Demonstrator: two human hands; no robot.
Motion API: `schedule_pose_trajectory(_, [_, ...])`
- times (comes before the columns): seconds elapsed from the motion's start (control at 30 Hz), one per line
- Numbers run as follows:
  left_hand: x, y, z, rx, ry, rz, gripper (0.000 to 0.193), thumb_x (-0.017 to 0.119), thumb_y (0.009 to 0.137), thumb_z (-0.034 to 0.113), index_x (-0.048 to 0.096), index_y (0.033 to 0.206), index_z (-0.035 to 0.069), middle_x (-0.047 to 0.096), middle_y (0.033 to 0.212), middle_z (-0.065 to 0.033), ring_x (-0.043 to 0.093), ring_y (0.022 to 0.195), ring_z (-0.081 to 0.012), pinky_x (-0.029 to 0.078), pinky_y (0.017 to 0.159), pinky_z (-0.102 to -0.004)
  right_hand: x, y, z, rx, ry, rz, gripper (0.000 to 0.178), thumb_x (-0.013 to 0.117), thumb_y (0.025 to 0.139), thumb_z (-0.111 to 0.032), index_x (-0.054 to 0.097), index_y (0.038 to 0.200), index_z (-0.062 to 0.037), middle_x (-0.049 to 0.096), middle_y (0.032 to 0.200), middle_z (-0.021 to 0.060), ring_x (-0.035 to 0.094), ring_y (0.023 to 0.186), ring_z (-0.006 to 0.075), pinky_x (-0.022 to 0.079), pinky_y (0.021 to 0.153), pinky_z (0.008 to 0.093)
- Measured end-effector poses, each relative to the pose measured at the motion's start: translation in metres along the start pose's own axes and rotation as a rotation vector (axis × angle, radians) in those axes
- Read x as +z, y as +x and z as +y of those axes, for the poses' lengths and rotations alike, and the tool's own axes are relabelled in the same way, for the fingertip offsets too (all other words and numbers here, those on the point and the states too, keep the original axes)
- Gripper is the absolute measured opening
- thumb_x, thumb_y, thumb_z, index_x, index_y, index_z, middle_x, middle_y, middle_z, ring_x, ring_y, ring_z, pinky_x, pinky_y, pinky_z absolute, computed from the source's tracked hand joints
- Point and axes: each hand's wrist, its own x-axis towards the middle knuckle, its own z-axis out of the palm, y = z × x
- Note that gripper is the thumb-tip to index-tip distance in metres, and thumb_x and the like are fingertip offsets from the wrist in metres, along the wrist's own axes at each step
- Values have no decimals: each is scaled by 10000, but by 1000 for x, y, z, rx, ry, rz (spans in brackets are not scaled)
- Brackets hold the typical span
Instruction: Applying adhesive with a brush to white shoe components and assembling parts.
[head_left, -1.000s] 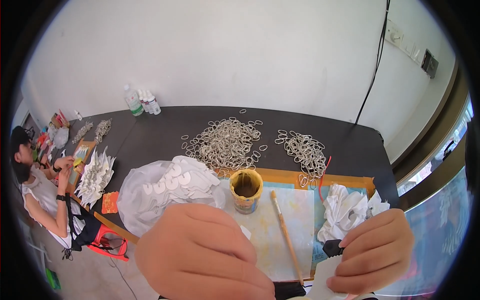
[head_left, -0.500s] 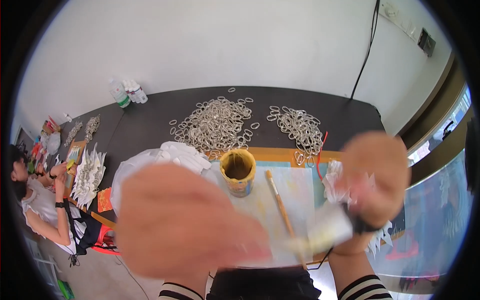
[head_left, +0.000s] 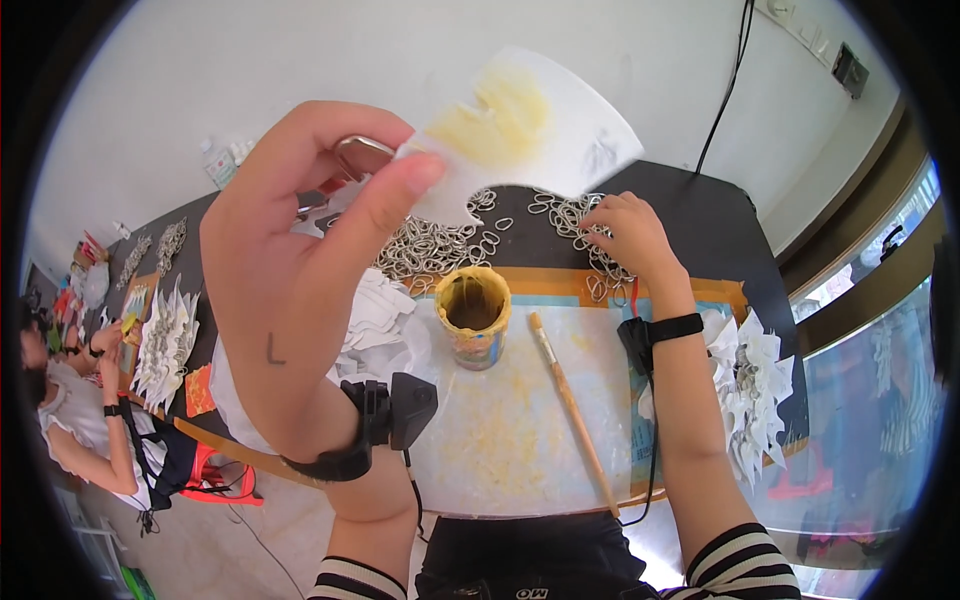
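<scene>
Raised high on the left, my left hand (head_left: pixel 300 205) pinches a curved white sheet piece (head_left: pixel 570 125) between thumb and fingers. A yellow smear covers part of that piece, and its lower edge has a notch. A shiny metal ring (head_left: pixel 365 155) shows inside the same hand, behind the thumb. My right hand (head_left: pixel 635 240) reaches to the smaller pile of metal rings (head_left: pixel 565 210), fingers bent and apart at its edge; no held ring is visible. Below stand a can (head_left: pixel 475 345) with a yellow-coated rim and a wooden-handled brush (head_left: pixel 573 415), lying on a stained sheet (head_left: pixel 480 440).
A larger heap of metal rings (head_left: pixel 425 245) lies behind the can. White cut pieces (head_left: pixel 375 315) are piled left of it, and white pieces with rings (head_left: pixel 750 390) bunch at the right edge. At far left a person (head_left: pixel 85 430) sits by similar pieces (head_left: pixel 168 350).
My left hand has risen, now with the white piece in clear view. The right hand has moved away from me to the smaller ring pile. Both were blurred and closer before.
</scene>
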Motion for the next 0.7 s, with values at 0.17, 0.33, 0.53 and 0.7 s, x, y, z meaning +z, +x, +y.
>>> schedule_pose_trajectory(0.17, [-12,-1,-4,-62,-26,33,167,666,813,79,589,937,-2,590,768,-12,503,719,-50,383,672,-170,-6,10,-21,-88,-1,64,126,695,721,-190,707,843,-161,633,821,6,553,837,220,446,791,356])
schedule_pose_trajectory(0.33, [-16,2,-17,-143,-291,40,154,692,787,94,603,875,4,574,693,9,467,637,-43,368,570,-193,-6,33,-16,109,-162,-279,161,690,730,-298,700,854,-195,667,796,10,622,857,239,473,757,363])
schedule_pose_trajectory(0.53, [-8,2,-29,-223,-386,-51,170,688,794,123,604,882,4,579,706,-6,480,643,-46,380,577,-196,0,40,-28,295,-467,-402,396,719,660,-523,706,767,-142,677,771,75,663,766,241,505,634,352])
schedule_pose_trajectory(0.7, [1,8,-24,-282,-398,-153,136,662,823,95,589,882,-3,592,723,-7,500,680,-45,374,608,-192,9,36,-22,366,-492,-452,489,737,621,-556,695,786,-98,673,789,91,664,776,243,507,637,346])
